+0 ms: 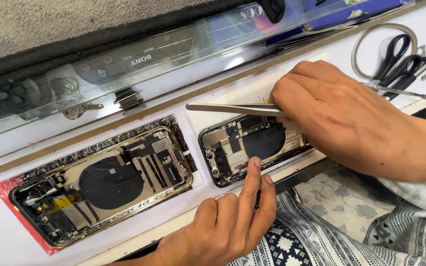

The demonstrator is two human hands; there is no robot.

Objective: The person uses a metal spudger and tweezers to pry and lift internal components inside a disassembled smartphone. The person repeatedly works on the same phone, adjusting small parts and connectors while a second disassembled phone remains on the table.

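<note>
Two opened phone housings lie on a white work surface. The gold-framed housing rests at the left on a red-edged mat. A darker housing lies in the middle. My right hand covers the dark housing's right end and holds metal tweezers, whose long end sticks out to the left above the housing. My left hand comes from below, with its fingertips pressed on the dark housing's near edge.
Black-handled scissors, a coiled wire ring and a thin metal tool lie at the upper right. A glass strip runs along the back, with keys and a spring beneath it. Patterned cloth lies below the table edge.
</note>
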